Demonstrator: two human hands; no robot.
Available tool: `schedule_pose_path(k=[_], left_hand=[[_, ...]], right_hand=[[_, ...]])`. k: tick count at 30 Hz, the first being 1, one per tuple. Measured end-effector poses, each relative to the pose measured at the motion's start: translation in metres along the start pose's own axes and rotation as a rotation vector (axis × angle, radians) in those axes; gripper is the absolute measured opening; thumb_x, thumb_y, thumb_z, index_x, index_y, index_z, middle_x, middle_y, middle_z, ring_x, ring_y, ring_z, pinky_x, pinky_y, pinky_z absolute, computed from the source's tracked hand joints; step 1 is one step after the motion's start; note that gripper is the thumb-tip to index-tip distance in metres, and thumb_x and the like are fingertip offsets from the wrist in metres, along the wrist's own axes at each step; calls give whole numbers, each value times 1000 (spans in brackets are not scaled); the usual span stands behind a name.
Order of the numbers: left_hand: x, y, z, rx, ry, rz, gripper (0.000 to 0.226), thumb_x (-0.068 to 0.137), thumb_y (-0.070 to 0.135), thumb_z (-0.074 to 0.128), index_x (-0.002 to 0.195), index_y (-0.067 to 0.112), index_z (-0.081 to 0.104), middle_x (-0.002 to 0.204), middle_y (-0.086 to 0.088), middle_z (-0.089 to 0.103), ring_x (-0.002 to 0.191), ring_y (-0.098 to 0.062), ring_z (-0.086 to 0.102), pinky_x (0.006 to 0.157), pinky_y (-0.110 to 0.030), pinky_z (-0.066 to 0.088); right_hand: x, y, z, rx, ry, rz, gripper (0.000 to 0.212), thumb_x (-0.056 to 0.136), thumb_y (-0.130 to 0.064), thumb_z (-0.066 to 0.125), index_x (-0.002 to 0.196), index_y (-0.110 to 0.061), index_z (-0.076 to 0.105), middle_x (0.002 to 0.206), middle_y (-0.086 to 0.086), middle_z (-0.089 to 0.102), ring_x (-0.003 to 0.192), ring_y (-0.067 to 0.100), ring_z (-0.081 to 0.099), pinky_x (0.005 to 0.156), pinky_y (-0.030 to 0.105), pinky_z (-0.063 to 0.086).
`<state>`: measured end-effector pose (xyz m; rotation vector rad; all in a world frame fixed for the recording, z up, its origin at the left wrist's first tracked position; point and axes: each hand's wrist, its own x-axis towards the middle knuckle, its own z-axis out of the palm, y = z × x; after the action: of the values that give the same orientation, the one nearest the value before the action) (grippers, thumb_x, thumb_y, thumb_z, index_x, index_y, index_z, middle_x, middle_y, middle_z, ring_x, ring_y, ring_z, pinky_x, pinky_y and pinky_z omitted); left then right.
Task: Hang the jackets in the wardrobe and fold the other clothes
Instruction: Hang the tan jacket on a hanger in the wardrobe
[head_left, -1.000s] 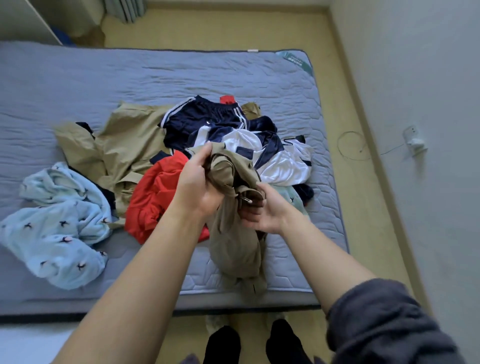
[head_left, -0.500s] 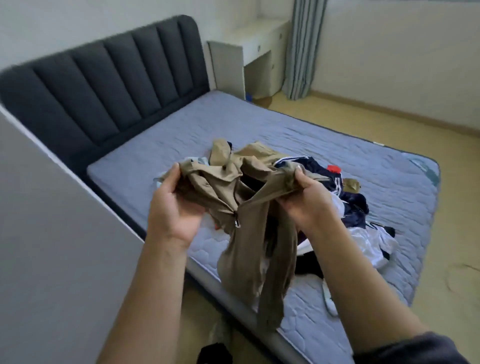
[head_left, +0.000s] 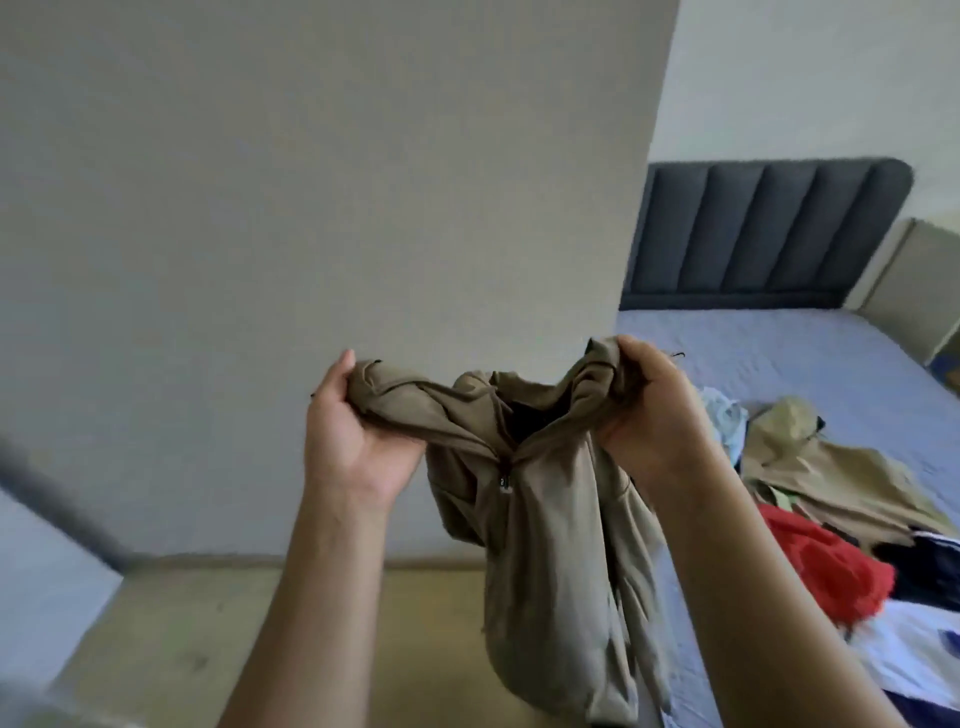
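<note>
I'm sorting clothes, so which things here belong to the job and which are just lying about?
Job: brown jacket, held by left hand and right hand; tan garment, red garment, pale blue garment on the bed.
Just there: headboard, floor.

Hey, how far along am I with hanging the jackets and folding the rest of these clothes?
Done: nothing visibly; no hung jacket or folded stack shows. In hand: the left hand and right hand grip the olive zip jacket by its collar, held up beside the bed. Left: the tan garment, red garment and pale blue garment lie crumpled on it, unfolded.
</note>
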<state>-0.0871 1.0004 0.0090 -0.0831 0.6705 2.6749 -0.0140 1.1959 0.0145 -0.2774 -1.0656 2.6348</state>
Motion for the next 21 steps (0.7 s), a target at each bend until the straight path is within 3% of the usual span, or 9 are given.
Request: schedule_pose_path(k=[2, 5, 7, 10, 12, 14, 16, 19, 21], left_hand=[[-25, 46, -30, -74, 68, 59, 39, 96, 33, 46, 61, 18, 52, 64, -1, 54, 65, -17, 56, 80, -36, 47], [-66, 109, -74, -139, 176, 132, 37, 95, 34, 49, 64, 15, 55, 64, -3, 57, 63, -18, 59, 79, -38, 49], [-94, 148, -103, -154, 241, 170, 37, 95, 34, 49, 64, 16, 52, 64, -2, 54, 63, -18, 58, 79, -38, 49], [-137, 207, -153, -151, 320, 245, 31, 95, 32, 50, 68, 19, 46, 67, 1, 47, 70, -16, 50, 97, -38, 42], [-167, 247, -186, -153, 366, 312, 32, 95, 32, 49, 67, 21, 41, 66, 3, 41, 66, -13, 45, 90, -38, 48], [-195, 286, -215, -160, 411, 376, 36, 97, 36, 47, 65, 21, 38, 63, 4, 39, 60, -12, 43, 69, -37, 55], [-219, 320, -240, -187, 479, 433, 40, 97, 39, 48, 63, 20, 43, 57, 3, 45, 54, -13, 51, 57, -33, 54], [-250, 370, -265, -200, 578, 509, 53, 96, 42, 50, 52, 13, 60, 52, -2, 57, 45, -18, 61, 59, -37, 50], [-264, 402, -280, -217, 627, 584, 44, 94, 42, 53, 65, 11, 65, 63, -5, 62, 58, -20, 63, 68, -44, 48]], right_hand=[[1, 39, 36, -96, -55, 86, 53, 96, -16, 42, 48, -12, 64, 49, 4, 53, 45, 15, 53, 49, 22, 47], [-7, 104, 87, -241, -163, 214, 37, 95, -16, 48, 65, -7, 68, 62, 10, 59, 62, 21, 59, 68, 33, 49], [-16, 152, 122, -329, -250, 273, 31, 96, -15, 48, 76, -4, 69, 66, 10, 62, 63, 22, 62, 65, 33, 50], [-37, 226, 175, -392, -311, 338, 25, 96, -14, 49, 87, -1, 68, 68, 10, 66, 62, 20, 65, 58, 30, 53], [-52, 276, 206, -415, -354, 385, 24, 95, -14, 50, 92, 0, 68, 72, 13, 67, 66, 23, 65, 63, 33, 52], [-65, 320, 237, -420, -396, 446, 24, 96, -14, 49, 95, 1, 67, 73, 14, 67, 66, 24, 66, 64, 35, 53], [-78, 359, 267, -422, -441, 505, 23, 97, -14, 48, 94, 1, 66, 72, 14, 67, 66, 22, 68, 62, 34, 55], [-90, 413, 309, -471, -538, 563, 23, 98, -12, 48, 101, 0, 67, 82, 16, 71, 78, 23, 71, 66, 33, 57], [-94, 447, 337, -509, -628, 596, 23, 98, -12, 49, 103, -3, 68, 89, 17, 72, 85, 25, 71, 68, 33, 58]])
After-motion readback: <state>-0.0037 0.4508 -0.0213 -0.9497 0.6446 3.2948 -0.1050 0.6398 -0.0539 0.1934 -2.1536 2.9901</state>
